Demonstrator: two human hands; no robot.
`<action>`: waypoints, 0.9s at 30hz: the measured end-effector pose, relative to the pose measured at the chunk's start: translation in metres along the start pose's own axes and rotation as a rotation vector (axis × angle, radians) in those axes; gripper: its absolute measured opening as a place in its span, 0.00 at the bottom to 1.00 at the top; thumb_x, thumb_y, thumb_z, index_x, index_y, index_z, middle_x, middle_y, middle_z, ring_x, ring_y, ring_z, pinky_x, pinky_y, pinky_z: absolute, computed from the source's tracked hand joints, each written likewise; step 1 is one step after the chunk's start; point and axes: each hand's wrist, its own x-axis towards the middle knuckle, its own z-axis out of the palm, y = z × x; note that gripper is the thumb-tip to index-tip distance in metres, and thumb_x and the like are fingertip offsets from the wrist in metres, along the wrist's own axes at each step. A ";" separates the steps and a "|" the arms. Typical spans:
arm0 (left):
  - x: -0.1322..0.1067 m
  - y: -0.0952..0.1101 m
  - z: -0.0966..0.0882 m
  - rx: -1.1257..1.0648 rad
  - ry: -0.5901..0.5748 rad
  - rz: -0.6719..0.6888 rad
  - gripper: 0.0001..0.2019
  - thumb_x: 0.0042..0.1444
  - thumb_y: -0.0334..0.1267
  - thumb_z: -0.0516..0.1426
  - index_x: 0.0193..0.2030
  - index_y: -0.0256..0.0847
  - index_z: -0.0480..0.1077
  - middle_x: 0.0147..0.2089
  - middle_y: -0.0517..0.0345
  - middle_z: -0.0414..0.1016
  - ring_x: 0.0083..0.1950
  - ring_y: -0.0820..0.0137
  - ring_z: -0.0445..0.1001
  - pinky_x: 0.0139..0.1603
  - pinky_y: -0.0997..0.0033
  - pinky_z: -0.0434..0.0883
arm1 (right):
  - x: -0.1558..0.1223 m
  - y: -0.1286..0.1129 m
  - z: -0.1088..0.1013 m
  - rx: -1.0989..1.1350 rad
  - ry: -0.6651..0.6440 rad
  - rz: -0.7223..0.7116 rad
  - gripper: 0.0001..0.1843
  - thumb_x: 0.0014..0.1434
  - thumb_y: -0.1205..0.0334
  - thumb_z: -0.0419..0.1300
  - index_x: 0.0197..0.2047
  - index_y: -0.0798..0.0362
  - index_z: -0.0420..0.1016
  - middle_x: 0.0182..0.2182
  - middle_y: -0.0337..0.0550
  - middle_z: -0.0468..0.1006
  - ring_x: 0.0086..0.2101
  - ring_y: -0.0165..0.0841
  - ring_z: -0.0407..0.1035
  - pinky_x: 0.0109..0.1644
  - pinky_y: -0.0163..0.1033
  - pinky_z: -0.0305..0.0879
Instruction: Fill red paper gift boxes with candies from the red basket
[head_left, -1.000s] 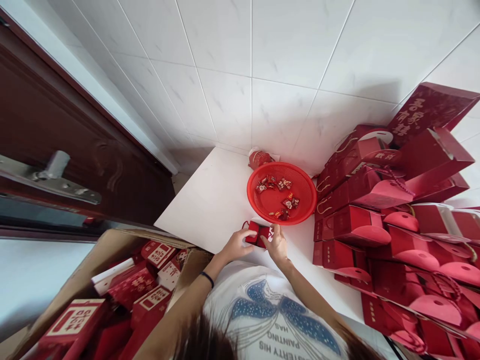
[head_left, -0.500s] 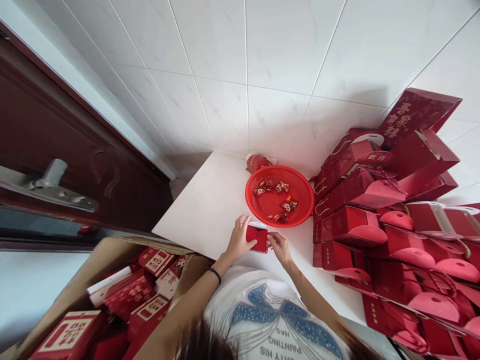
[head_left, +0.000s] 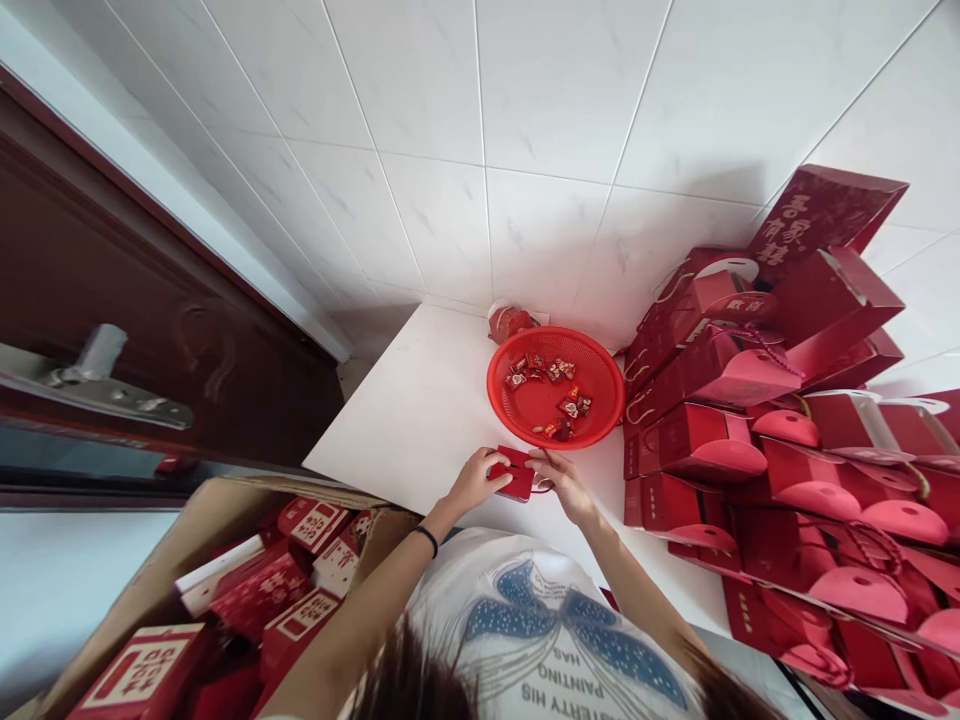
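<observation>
Both my hands hold a small red gift box (head_left: 516,472) just above the white table (head_left: 420,410), right in front of me. My left hand (head_left: 474,482) grips its left side with curled fingers. My right hand (head_left: 561,480) pinches its right side and top edge. Just beyond the box sits a round red plastic basket (head_left: 555,388) with several wrapped candies (head_left: 564,385) in it.
A tall pile of finished red gift boxes (head_left: 750,430) fills the table's right side. A cardboard carton (head_left: 225,590) of flat red boxes stands at my lower left. A dark wooden door (head_left: 127,300) is on the left. A small red item (head_left: 510,320) lies behind the basket.
The small red box has been turned and tilted between my hands. My right hand moved up onto its top edge, and my left fingers closed round its side.
</observation>
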 end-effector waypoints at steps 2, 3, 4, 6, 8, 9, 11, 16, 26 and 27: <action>0.002 0.001 -0.003 0.003 0.012 0.022 0.13 0.52 0.35 0.63 0.46 0.41 0.77 0.48 0.49 0.76 0.51 0.59 0.76 0.57 0.56 0.72 | 0.007 0.004 0.008 -0.074 -0.025 0.009 0.23 0.44 0.50 0.67 0.43 0.54 0.78 0.40 0.47 0.82 0.28 0.33 0.73 0.33 0.39 0.70; 0.003 0.001 -0.005 0.001 0.027 0.028 0.16 0.51 0.36 0.64 0.49 0.42 0.76 0.48 0.50 0.77 0.51 0.59 0.76 0.57 0.55 0.72 | 0.010 0.007 0.012 -0.118 -0.025 0.002 0.22 0.44 0.52 0.66 0.42 0.54 0.78 0.39 0.47 0.82 0.28 0.34 0.73 0.33 0.39 0.71; 0.004 0.001 -0.007 -0.007 0.046 0.021 0.20 0.50 0.37 0.65 0.52 0.42 0.75 0.48 0.50 0.77 0.51 0.59 0.76 0.57 0.56 0.72 | 0.013 0.010 0.015 -0.160 -0.016 -0.012 0.20 0.44 0.53 0.65 0.41 0.54 0.78 0.39 0.47 0.82 0.28 0.34 0.74 0.32 0.40 0.72; 0.005 -0.002 -0.011 -0.047 0.072 -0.058 0.26 0.50 0.40 0.65 0.57 0.40 0.71 0.42 0.53 0.78 0.45 0.61 0.76 0.52 0.58 0.73 | 0.018 0.014 0.020 -0.228 0.013 -0.053 0.17 0.44 0.56 0.64 0.38 0.53 0.77 0.37 0.45 0.82 0.29 0.35 0.74 0.34 0.40 0.72; 0.007 -0.005 -0.014 -0.138 0.053 -0.207 0.29 0.49 0.41 0.65 0.59 0.38 0.69 0.32 0.61 0.75 0.36 0.66 0.75 0.44 0.62 0.74 | 0.020 0.015 0.023 -0.264 0.025 -0.083 0.14 0.42 0.59 0.63 0.35 0.52 0.77 0.34 0.43 0.82 0.32 0.36 0.75 0.37 0.40 0.72; 0.008 -0.007 -0.015 -0.208 0.026 -0.280 0.29 0.47 0.41 0.66 0.58 0.38 0.69 0.28 0.64 0.72 0.33 0.67 0.74 0.41 0.65 0.74 | 0.021 0.015 0.024 -0.273 0.024 -0.092 0.13 0.41 0.61 0.63 0.33 0.52 0.77 0.33 0.42 0.82 0.33 0.36 0.74 0.38 0.40 0.72; 0.009 -0.010 -0.015 -0.388 -0.045 -0.396 0.28 0.43 0.38 0.67 0.54 0.38 0.70 0.26 0.67 0.71 0.31 0.69 0.74 0.38 0.67 0.73 | 0.021 0.012 0.025 -0.287 0.020 -0.105 0.11 0.39 0.63 0.62 0.31 0.52 0.76 0.31 0.40 0.81 0.33 0.35 0.74 0.40 0.40 0.71; 0.010 -0.006 -0.024 -0.632 -0.163 -0.604 0.26 0.38 0.36 0.67 0.48 0.38 0.71 0.24 0.66 0.72 0.27 0.71 0.73 0.33 0.70 0.69 | 0.017 -0.003 0.018 -0.263 -0.018 -0.090 0.14 0.43 0.60 0.62 0.36 0.53 0.76 0.23 0.36 0.76 0.26 0.32 0.71 0.32 0.37 0.68; 0.010 0.088 -0.080 -0.727 -0.293 -0.424 0.20 0.46 0.37 0.64 0.48 0.38 0.73 0.41 0.52 0.79 0.41 0.65 0.78 0.43 0.65 0.73 | -0.003 -0.058 -0.002 -0.190 -0.081 -0.178 0.19 0.49 0.48 0.69 0.36 0.55 0.76 0.29 0.39 0.77 0.32 0.33 0.72 0.38 0.37 0.69; 0.009 0.101 -0.079 -0.751 -0.306 -0.380 0.20 0.48 0.37 0.64 0.49 0.39 0.73 0.47 0.49 0.79 0.47 0.63 0.78 0.46 0.63 0.74 | -0.007 -0.062 0.000 -0.225 -0.098 -0.206 0.19 0.50 0.48 0.68 0.36 0.55 0.77 0.30 0.39 0.77 0.33 0.33 0.72 0.38 0.37 0.69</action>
